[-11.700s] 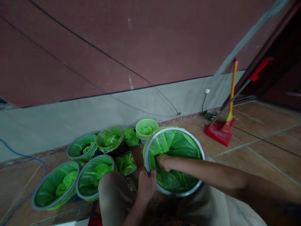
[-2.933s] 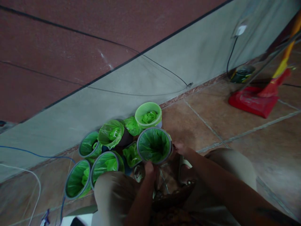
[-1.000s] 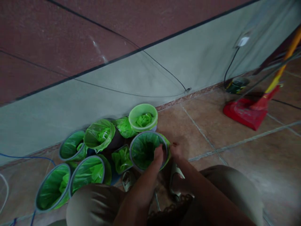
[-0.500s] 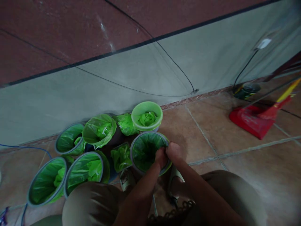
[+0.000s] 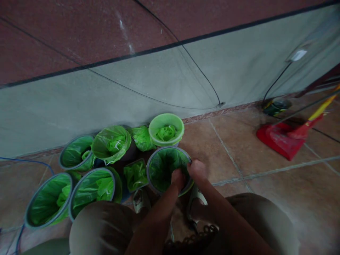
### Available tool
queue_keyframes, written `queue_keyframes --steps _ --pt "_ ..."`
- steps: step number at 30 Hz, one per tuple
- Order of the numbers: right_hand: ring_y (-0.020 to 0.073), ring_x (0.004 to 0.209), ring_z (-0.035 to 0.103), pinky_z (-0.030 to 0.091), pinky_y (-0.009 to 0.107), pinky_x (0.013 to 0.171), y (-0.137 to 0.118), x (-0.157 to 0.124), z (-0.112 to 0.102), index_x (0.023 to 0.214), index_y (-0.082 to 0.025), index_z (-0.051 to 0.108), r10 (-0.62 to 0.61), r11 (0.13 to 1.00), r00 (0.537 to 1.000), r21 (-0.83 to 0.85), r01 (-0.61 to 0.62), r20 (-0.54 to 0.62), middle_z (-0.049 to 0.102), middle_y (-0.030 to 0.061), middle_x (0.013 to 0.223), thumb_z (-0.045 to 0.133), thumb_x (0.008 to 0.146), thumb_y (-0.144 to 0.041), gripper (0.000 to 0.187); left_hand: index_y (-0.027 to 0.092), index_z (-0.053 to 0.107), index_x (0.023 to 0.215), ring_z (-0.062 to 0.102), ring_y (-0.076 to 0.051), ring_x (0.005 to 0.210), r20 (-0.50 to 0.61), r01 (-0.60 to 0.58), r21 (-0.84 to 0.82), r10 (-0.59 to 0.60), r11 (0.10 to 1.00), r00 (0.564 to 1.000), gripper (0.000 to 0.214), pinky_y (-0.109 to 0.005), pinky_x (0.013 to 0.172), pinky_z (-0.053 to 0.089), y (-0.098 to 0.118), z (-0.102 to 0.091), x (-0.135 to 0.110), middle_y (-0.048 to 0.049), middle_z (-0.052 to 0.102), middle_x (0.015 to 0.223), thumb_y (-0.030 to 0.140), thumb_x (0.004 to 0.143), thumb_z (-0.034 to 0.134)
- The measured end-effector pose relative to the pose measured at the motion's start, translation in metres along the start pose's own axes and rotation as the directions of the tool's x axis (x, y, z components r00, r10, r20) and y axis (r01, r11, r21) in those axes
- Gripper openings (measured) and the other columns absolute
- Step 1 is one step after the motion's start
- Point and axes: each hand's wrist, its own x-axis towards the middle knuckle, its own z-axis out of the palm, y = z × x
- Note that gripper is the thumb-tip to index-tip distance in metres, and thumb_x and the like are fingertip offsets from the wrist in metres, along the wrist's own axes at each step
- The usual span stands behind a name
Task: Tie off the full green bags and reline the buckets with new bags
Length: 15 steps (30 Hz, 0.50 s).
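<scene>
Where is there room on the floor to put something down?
Bare tiles show between the bin at the right hand and the red dustpan, and in front of the dustpan, beside the right knee. It's crowded on the left, where green-lined bins bunch close together near the wall.

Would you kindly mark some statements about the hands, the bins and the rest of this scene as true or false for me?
1. The right hand grips the edge of a green-lined bin. True.
2. The left hand rests on the floor. False: the left hand reaches into that bin's mouth.
3. A red dustpan lies on the tiled floor. True.
4. The lower wall is dark red. False: the lower wall is grey.
</scene>
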Motion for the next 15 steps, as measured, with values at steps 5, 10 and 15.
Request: queue_keyframes --steps 5,10,15 --pt "0.0318 0.11 0.065 0.05 0.035 0.087 0.004 0.0 0.005 0.112 -0.008 0.071 -0.038 0.999 0.999 -0.004 0.038 0.025 0.067 0.0227 0.118 0.045 0.097 -0.031 0.038 0.011 0.072 0.105 0.067 -0.027 0.11 0.031 -0.043 0.067 0.041 0.997 0.999 0.028 -0.032 0.094 0.051 0.0 -0.002 0.0 -0.0175 0.072 0.112 0.014 0.09 0.049" --pt "0.0328 0.115 0.063 0.049 0.041 0.092 0.012 0.004 0.021 0.117 -0.007 0.068 -0.041 0.999 0.998 -0.013 0.042 0.052 0.068 0.0235 0.116 0.039 0.1 -0.036 0.044 0.009 0.072 0.104 0.066 -0.028 0.112 0.053 -0.049 0.116 0.043 0.992 0.998 0.026 -0.033 0.097 0.049 -0.002 -0.004 0.002 -0.0195 0.072 0.112 0.012 0.088 0.052" --pt "0.027 0.106 0.069 0.05 0.037 0.09 0.018 0.006 0.041 0.116 -0.009 0.065 -0.072 0.993 0.991 0.097 0.062 0.111 0.07 0.0218 0.11 0.032 0.103 -0.031 0.042 0.012 0.072 0.105 0.064 -0.024 0.115 0.056 -0.059 0.134 0.052 0.989 0.997 0.027 -0.029 0.099 0.047 -0.002 -0.005 0.004 -0.0159 0.073 0.112 0.009 0.089 0.049"
